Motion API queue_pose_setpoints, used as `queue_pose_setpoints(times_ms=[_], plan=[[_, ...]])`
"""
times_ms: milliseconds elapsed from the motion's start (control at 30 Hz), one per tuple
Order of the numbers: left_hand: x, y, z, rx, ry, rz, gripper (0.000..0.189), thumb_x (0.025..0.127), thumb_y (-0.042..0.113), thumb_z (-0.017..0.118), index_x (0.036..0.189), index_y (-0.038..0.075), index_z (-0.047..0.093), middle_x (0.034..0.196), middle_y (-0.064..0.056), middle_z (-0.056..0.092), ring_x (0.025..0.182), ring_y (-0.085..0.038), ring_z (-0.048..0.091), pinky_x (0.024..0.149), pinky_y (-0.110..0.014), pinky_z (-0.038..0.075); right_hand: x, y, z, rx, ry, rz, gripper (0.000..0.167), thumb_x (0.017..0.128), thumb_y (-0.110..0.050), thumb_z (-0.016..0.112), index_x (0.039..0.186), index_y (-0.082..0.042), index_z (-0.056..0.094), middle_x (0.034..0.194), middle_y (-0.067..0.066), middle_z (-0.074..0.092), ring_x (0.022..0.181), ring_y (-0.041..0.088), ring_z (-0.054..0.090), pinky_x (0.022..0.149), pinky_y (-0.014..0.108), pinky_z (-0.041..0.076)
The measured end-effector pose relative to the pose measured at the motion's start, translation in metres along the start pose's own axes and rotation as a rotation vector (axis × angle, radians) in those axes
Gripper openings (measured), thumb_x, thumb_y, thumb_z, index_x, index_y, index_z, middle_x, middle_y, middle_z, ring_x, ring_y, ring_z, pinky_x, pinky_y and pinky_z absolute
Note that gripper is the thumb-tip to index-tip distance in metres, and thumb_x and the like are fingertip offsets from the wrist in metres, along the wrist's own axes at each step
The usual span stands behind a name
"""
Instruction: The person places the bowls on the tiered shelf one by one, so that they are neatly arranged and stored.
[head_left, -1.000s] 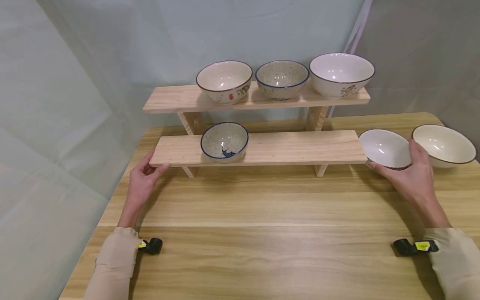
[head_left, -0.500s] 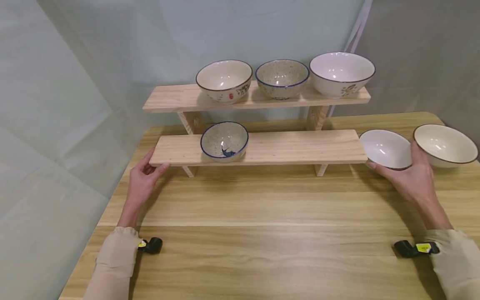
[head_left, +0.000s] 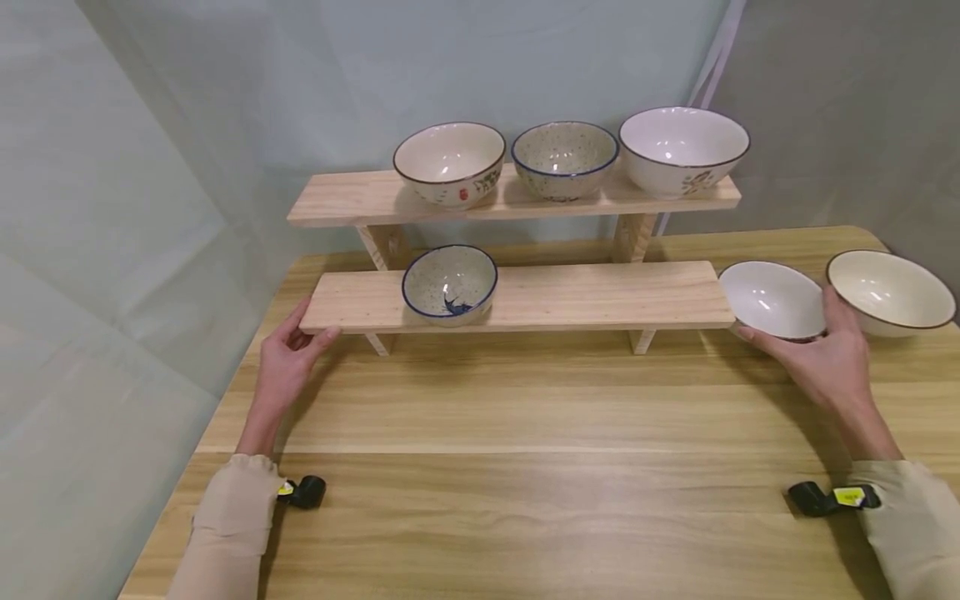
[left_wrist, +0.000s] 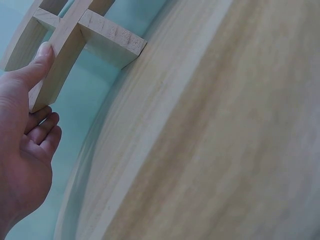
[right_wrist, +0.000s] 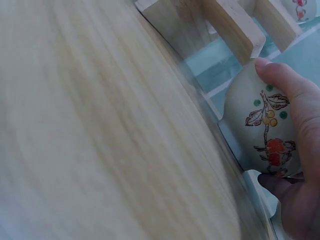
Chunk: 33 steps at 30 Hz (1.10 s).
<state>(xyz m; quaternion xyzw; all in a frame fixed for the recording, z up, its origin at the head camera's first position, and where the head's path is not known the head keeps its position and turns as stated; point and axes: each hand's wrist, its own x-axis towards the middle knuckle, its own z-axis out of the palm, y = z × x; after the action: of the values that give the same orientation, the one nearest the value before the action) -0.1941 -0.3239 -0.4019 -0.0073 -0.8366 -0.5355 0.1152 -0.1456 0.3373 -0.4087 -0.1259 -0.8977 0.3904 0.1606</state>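
My left hand (head_left: 288,362) grips the left end of the lower tier of a two-tier wooden shelf (head_left: 600,296). In the left wrist view its thumb lies on the board's edge, with the other fingers curled at the board's end. My right hand (head_left: 832,354) holds a white bowl (head_left: 768,296) by its sides, right beside the shelf's right end. Painted red fruit and leaves show on this bowl in the right wrist view, and its base is at the tabletop. On the lower tier stands a speckled blue-rimmed bowl (head_left: 450,283).
The upper tier carries a cream bowl (head_left: 450,158), a speckled grey bowl (head_left: 564,158) and a large white bowl (head_left: 684,150). Another cream bowl (head_left: 892,287) sits right of my right hand on the wooden table (head_left: 525,500). Pale cloth hangs behind.
My right hand, the white bowl and the cream bowl beside it have shifted very slightly to the right. My left hand keeps its place on the shelf.
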Motion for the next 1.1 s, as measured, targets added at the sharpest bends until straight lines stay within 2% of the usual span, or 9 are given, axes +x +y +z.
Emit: queue_pose_setpoints(times_ms=[200,600,833,1100], plan=[[0.001,0.0,0.001,-0.012,-0.001,0.001,0.072,0.101,0.019,0.072,0.161,0.006,0.034,0.154,-0.026,0.045,0.126,-0.012,0.054,0.092,-0.009,0.045,-0.002,0.002,-0.001,0.019,0.037,-0.004,0.107,0.084,-0.032,0.085,0.167,-0.012,0.021,0.16,0.029,0.029,0.143,0.046,0.03,0.114,0.032,0.026],[0.0,0.001,0.001,-0.027,-0.003,-0.006,0.073,0.1,0.018,0.072,0.161,0.005,0.033,0.156,-0.027,0.042,0.131,-0.016,0.052,0.093,-0.009,0.045,-0.005,0.004,-0.002,0.049,0.04,0.039,0.108,0.085,-0.032,0.085,0.167,-0.015,0.018,0.163,0.025,0.026,0.146,0.041,0.028,0.119,0.033,0.025],[0.001,0.0,0.0,-0.018,-0.001,0.001,0.073,0.101,0.018,0.072,0.161,0.004,0.034,0.155,-0.026,0.043,0.132,-0.018,0.051,0.094,-0.009,0.044,-0.008,0.005,-0.004,0.102,0.041,0.072,0.107,0.086,-0.029,0.084,0.167,-0.011,0.017,0.166,0.023,0.021,0.15,0.037,0.024,0.121,0.033,0.023],[0.001,-0.002,0.001,-0.025,0.001,0.008,0.072,0.1,0.017,0.072,0.161,0.004,0.034,0.155,-0.027,0.044,0.129,-0.015,0.053,0.092,-0.009,0.045,-0.014,0.004,-0.009,0.154,0.047,0.106,0.107,0.087,-0.028,0.084,0.167,-0.012,0.014,0.169,0.019,0.013,0.151,0.026,0.02,0.121,0.029,0.02]])
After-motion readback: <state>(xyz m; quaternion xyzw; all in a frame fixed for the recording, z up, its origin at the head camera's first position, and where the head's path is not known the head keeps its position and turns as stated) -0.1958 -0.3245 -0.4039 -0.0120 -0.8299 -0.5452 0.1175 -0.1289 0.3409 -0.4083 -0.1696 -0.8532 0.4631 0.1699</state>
